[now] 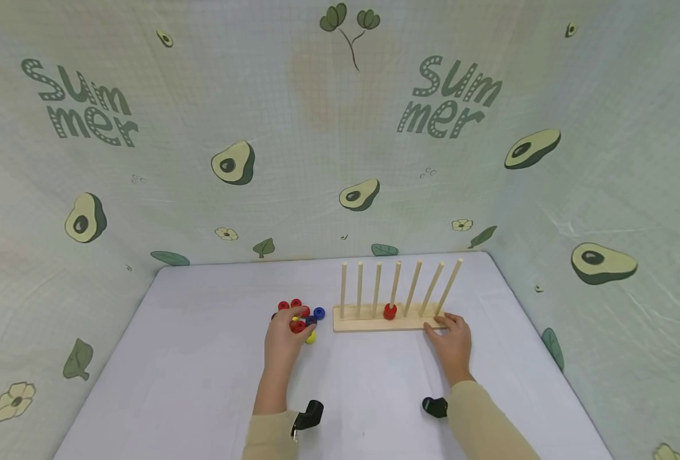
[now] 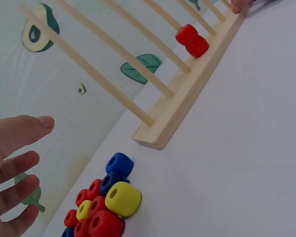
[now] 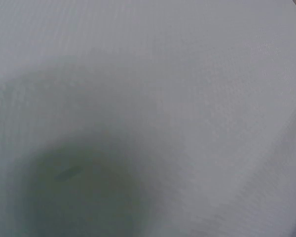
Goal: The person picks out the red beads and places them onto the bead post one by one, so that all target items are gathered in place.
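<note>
My left hand point(image 1: 285, 338) hovers over a cluster of red, blue and yellow beads, thumb and fingers spread apart. In the left wrist view nothing lies between those fingers point(image 2: 19, 163); the beads, among them a yellow bead point(image 2: 123, 199) and a red bead point(image 2: 106, 224), sit beyond them. A wooden peg rack point(image 1: 363, 324) with a row of upright pegs stands to the right. Two red beads point(image 1: 390, 312) are stacked on its middle peg. My right hand point(image 1: 454, 342) grips the rack's right end, thumb at the front edge. The right wrist view shows only blurred white cloth.
A white tablecloth point(image 1: 202, 370) covers the table. Behind it and at both sides hangs a printed curtain point(image 1: 294, 128) with avocados and lettering. A blue bead point(image 1: 319, 313) lies at the cluster's right edge, between it and the rack.
</note>
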Demonstrator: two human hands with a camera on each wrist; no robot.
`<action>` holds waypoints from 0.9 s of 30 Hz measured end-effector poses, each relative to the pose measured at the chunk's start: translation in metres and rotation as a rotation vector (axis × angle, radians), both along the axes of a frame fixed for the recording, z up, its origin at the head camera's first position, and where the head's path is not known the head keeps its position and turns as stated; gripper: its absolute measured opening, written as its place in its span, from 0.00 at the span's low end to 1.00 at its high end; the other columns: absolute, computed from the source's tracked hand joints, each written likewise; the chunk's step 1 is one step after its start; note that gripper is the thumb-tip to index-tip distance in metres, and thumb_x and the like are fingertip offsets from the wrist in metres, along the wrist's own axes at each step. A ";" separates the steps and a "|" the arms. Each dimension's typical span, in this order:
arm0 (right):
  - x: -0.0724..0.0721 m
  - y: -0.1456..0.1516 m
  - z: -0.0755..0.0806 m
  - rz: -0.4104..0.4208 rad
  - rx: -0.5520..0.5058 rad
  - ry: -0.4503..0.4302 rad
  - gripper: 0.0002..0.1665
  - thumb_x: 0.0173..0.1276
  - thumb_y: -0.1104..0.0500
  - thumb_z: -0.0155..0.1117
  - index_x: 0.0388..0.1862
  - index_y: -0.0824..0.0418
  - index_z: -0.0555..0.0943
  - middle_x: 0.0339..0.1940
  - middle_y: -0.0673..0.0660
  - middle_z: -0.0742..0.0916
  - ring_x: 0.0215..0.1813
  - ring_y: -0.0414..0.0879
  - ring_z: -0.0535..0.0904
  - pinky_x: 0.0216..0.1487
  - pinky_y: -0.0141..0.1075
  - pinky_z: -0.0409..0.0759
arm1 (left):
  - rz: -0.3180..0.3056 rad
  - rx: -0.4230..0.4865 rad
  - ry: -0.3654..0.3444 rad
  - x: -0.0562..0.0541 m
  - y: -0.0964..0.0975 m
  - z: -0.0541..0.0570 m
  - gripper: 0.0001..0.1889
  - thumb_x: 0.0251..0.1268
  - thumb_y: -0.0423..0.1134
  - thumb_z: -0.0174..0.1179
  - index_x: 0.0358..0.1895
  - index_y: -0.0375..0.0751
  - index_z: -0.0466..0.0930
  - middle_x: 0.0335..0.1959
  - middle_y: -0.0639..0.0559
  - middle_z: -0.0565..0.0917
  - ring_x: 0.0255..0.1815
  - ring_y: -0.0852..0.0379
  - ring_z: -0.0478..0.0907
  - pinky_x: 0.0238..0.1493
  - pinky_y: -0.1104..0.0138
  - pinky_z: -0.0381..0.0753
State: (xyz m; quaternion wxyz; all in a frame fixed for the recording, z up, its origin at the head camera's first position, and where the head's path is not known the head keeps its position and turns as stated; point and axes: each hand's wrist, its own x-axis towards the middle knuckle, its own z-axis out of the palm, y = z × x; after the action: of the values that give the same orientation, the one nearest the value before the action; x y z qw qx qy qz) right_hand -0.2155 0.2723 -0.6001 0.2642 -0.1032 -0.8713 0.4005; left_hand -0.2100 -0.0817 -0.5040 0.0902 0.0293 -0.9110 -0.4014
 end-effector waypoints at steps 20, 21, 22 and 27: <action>0.000 -0.001 0.003 0.004 -0.021 -0.026 0.20 0.52 0.60 0.78 0.40 0.72 0.85 0.50 0.70 0.80 0.55 0.66 0.71 0.61 0.52 0.65 | 0.091 -0.016 -0.130 0.002 -0.013 -0.032 0.24 0.48 0.37 0.77 0.52 0.38 0.83 0.40 0.46 0.80 0.42 0.49 0.75 0.44 0.57 0.79; 0.000 -0.001 0.004 0.004 -0.021 -0.029 0.20 0.52 0.60 0.78 0.40 0.72 0.85 0.50 0.70 0.80 0.55 0.66 0.71 0.61 0.52 0.65 | 0.090 -0.019 -0.131 0.002 -0.013 -0.034 0.24 0.48 0.37 0.77 0.52 0.38 0.83 0.40 0.46 0.80 0.42 0.49 0.75 0.43 0.57 0.78; 0.000 -0.001 0.004 0.005 -0.022 -0.031 0.20 0.53 0.60 0.78 0.40 0.72 0.85 0.50 0.70 0.80 0.56 0.66 0.71 0.61 0.52 0.64 | 0.087 -0.022 -0.129 0.002 -0.014 -0.035 0.24 0.48 0.37 0.77 0.52 0.38 0.83 0.40 0.46 0.80 0.41 0.49 0.75 0.43 0.57 0.78; 0.001 0.000 0.005 0.004 -0.022 -0.037 0.19 0.53 0.60 0.78 0.40 0.72 0.85 0.51 0.70 0.80 0.56 0.66 0.71 0.61 0.53 0.65 | 0.080 -0.028 -0.133 0.001 -0.018 -0.039 0.24 0.48 0.38 0.77 0.51 0.38 0.83 0.39 0.46 0.80 0.40 0.48 0.76 0.42 0.56 0.78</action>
State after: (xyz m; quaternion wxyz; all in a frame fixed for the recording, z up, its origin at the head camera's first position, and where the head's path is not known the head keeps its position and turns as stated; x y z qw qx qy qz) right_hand -0.2149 0.2719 -0.5953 0.2458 -0.1117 -0.8718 0.4088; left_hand -0.2088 -0.0996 -0.5431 0.0456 0.0910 -0.9185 -0.3821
